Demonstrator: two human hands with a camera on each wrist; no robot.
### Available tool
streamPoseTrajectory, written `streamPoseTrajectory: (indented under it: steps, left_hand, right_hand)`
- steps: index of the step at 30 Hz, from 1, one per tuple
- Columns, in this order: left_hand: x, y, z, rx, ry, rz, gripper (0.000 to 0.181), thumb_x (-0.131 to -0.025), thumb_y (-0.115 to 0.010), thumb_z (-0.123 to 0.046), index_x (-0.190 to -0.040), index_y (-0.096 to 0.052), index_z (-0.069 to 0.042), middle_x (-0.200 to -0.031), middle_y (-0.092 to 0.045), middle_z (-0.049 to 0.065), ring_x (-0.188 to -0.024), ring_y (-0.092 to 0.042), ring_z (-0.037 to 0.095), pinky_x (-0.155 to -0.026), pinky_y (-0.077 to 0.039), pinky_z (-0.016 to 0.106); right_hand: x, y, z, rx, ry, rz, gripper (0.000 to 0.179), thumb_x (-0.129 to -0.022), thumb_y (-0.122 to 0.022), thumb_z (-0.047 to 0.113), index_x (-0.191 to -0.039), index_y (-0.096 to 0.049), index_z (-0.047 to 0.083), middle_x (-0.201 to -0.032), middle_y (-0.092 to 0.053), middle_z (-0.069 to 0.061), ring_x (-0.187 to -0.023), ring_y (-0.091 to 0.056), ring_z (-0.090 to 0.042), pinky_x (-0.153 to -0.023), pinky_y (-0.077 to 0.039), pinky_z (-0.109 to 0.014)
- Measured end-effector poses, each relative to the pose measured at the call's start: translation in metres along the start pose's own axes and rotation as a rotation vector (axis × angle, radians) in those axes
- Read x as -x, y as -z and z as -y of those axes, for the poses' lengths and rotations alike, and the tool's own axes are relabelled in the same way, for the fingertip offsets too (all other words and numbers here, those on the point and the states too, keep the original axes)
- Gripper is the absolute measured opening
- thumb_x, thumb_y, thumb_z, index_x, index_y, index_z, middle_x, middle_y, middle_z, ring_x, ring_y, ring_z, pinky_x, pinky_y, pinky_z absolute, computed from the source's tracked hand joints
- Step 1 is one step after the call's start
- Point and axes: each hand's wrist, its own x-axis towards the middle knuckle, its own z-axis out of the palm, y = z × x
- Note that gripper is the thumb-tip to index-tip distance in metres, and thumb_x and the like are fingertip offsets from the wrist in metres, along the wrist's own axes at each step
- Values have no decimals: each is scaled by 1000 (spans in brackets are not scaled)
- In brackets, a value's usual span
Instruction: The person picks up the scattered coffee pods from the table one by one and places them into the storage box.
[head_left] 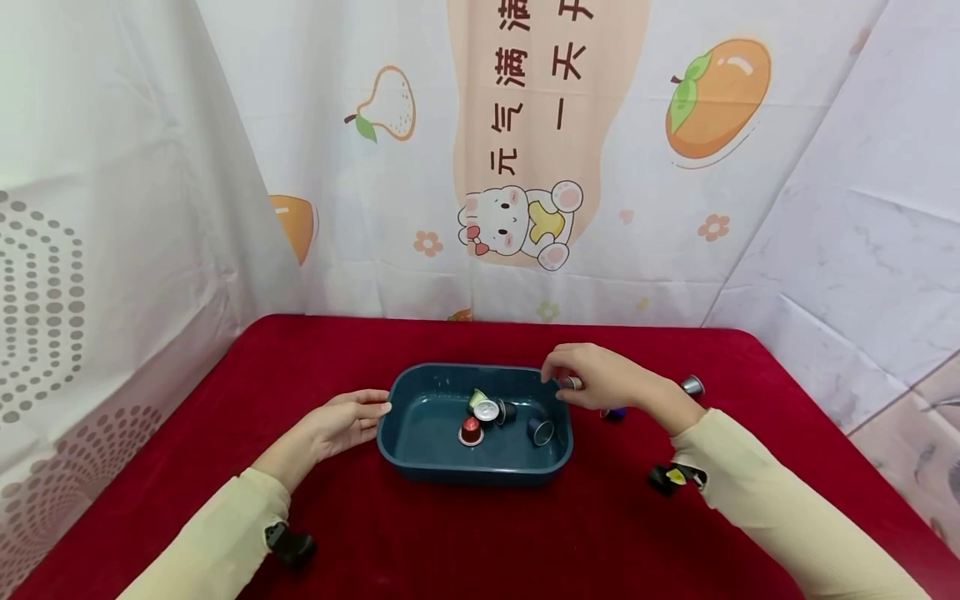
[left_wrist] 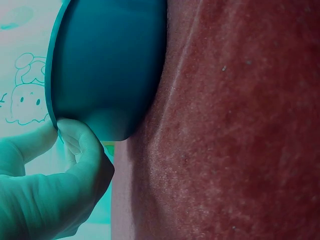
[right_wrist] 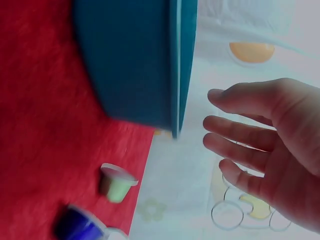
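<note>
A dark teal plastic bin (head_left: 427,467) stands on the red cloth. Inside it lie several coffee capsules, among them a red one (head_left: 471,428), a silver-lidded one (head_left: 486,410) and a dark blue one (head_left: 540,431). My left hand (head_left: 341,425) pinches the bin's left rim between thumb and fingers. Above the bin's right end hovers my right hand (head_left: 603,379), its fingers spread and slightly bent, holding nothing in the right wrist view. A pale green capsule (right_wrist: 117,186) and a blue capsule (right_wrist: 80,225) lie on the cloth beside the bin, below that hand.
A silver capsule (head_left: 692,385) lies farther right, behind my right forearm. The red cloth (head_left: 480,542) covers the table, and a printed white curtain (head_left: 337,183) hangs along its back edge.
</note>
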Motion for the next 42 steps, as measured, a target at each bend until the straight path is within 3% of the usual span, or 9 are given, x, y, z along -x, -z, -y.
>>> streamPoseTrajectory:
  steps: [8, 17, 26, 36, 42]
  left_hand:
    - [-1, 0, 3, -10, -4, 14, 64, -98, -54, -14, -147, -20, 8, -109, -58, -1, -92, -62, 4, -82, -54, 18]
    - [-3, 1, 4, 7, -8, 27, 66, -98, -53, -13, -148, -16, 8, -111, -57, 0, -92, -62, 4, -83, -54, 19]
    - [-5, 2, -1, 26, -14, 36, 62, -98, -54, -14, -146, -20, 7, -100, -60, -5, -87, -62, 4, -82, -54, 18]
    - [-4, 1, -2, 37, -15, 37, 62, -99, -51, -12, -147, -17, 6, -99, -60, -6, -86, -62, 4, -81, -54, 18]
    - [-6, 1, 1, 39, -7, 38, 63, -99, -51, -12, -148, -16, 7, -100, -59, -5, -87, -61, 4, -81, -53, 18]
  right_hand:
    - [23, -4, -19, 7, -89, -72, 32, -74, -82, 16, -102, -67, 15, -99, -64, 0, -86, -56, -8, -74, -55, -24]
    - [37, -17, -36, 77, -73, -191, 30, -73, -82, 14, -99, -66, 14, -98, -63, -2, -87, -58, -10, -78, -57, -32]
    - [46, -30, -54, 247, -9, -361, 37, -66, -87, 15, -96, -66, 9, -98, -63, -5, -88, -60, -17, -78, -57, -36]
    - [60, -44, -66, 352, 20, -400, 43, -60, -90, 16, -94, -66, 8, -93, -61, -7, -82, -56, -18, -71, -55, -36]
    - [66, -52, -66, 362, 6, -349, 45, -59, -91, 18, -94, -65, 8, -91, -60, -5, -80, -54, -15, -71, -55, -35]
